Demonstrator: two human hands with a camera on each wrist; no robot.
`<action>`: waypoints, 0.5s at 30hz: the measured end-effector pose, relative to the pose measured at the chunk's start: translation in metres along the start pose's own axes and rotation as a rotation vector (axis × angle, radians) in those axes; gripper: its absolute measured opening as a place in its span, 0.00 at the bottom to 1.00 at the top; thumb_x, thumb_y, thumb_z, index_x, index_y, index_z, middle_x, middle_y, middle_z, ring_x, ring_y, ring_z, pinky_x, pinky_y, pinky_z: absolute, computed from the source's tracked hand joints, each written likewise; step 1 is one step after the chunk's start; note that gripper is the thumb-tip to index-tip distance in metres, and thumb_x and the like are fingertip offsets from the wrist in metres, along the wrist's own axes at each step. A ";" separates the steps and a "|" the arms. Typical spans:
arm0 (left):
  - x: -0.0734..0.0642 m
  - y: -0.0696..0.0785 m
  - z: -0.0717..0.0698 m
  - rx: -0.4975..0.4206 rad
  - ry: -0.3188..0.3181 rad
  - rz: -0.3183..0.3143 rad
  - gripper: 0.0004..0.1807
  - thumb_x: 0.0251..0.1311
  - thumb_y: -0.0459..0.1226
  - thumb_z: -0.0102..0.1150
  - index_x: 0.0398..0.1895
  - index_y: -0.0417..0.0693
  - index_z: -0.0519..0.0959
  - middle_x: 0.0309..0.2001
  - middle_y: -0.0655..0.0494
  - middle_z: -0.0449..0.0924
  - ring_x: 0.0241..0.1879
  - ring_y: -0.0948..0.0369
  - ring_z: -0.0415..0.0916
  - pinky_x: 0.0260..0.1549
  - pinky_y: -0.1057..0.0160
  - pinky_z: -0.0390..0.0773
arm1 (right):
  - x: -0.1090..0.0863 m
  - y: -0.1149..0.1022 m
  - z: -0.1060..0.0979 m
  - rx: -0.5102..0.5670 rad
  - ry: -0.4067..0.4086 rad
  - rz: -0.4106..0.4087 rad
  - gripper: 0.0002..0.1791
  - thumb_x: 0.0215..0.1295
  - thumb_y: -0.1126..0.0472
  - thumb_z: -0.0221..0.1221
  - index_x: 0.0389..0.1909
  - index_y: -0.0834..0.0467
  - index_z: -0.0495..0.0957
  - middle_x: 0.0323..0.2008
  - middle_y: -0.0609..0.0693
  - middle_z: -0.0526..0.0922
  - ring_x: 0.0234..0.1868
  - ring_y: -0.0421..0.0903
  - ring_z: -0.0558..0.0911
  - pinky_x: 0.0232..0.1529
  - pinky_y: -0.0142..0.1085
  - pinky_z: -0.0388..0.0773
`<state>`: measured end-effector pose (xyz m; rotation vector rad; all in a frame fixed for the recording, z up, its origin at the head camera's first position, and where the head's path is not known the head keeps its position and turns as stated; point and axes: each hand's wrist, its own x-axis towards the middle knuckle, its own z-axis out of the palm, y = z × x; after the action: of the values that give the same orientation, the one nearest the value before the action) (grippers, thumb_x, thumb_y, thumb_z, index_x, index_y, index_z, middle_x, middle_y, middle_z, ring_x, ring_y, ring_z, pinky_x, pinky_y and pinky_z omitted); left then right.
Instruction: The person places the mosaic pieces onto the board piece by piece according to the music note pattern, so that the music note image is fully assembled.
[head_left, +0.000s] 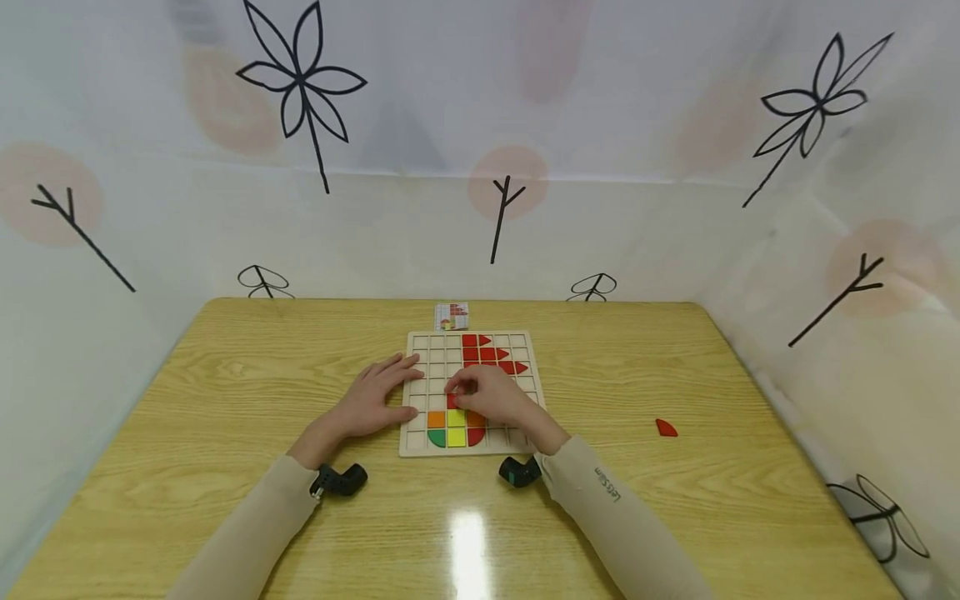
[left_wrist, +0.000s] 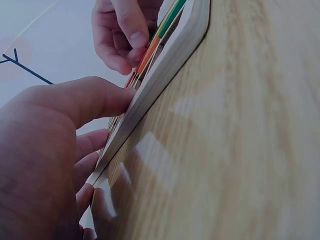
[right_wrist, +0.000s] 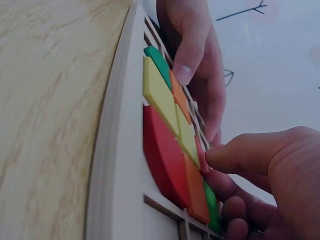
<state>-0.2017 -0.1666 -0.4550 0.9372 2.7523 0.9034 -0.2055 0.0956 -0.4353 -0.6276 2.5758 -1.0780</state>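
A wooden grid board (head_left: 438, 342) lies on the table with flat coloured pieces in its cells. Over its middle, my right hand (head_left: 495, 395) bends its thumb and fingers onto a red square piece (head_left: 452, 402), pinching it at its cell. My left hand (head_left: 369, 400) rests along the board's left edge, fingers spread and fingertips on the rim. Below the red square are yellow squares (head_left: 456, 418), an orange square (head_left: 437, 419), a green quarter-round piece (head_left: 437, 437) and a red quarter-round piece (head_left: 476, 437). A green piece (right_wrist: 212, 205) shows under the right hand in the right wrist view.
Rows of red pieces (head_left: 480, 354) with pointed ends fill the board's upper right. A small pattern card (head_left: 452, 316) lies behind the board. One loose red quarter-round piece (head_left: 666, 428) is on the table (head_left: 615, 500) at the right. Patterned cloth (head_left: 405, 233) surrounds the table.
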 end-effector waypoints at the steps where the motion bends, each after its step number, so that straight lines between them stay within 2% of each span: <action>1: 0.000 0.000 0.000 -0.001 0.001 -0.001 0.34 0.61 0.50 0.63 0.69 0.48 0.72 0.76 0.51 0.57 0.76 0.46 0.47 0.68 0.34 0.46 | -0.001 0.000 -0.001 0.015 0.001 0.000 0.06 0.66 0.61 0.63 0.41 0.49 0.85 0.31 0.40 0.80 0.35 0.41 0.76 0.40 0.36 0.73; 10: -0.001 0.002 -0.001 0.003 -0.001 -0.011 0.33 0.61 0.50 0.62 0.68 0.48 0.72 0.76 0.51 0.57 0.76 0.45 0.47 0.68 0.34 0.45 | -0.005 0.000 -0.010 0.103 0.018 -0.013 0.09 0.68 0.64 0.63 0.46 0.53 0.86 0.36 0.42 0.82 0.37 0.43 0.78 0.42 0.36 0.77; 15: -0.001 0.003 -0.002 0.010 0.001 -0.009 0.33 0.60 0.49 0.64 0.68 0.48 0.72 0.76 0.51 0.57 0.75 0.45 0.48 0.68 0.34 0.46 | -0.008 0.005 -0.020 0.147 0.052 -0.007 0.11 0.67 0.67 0.61 0.48 0.55 0.86 0.38 0.45 0.84 0.38 0.44 0.79 0.42 0.38 0.77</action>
<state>-0.1993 -0.1664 -0.4514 0.9250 2.7621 0.8905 -0.2076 0.1144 -0.4246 -0.5795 2.5096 -1.2883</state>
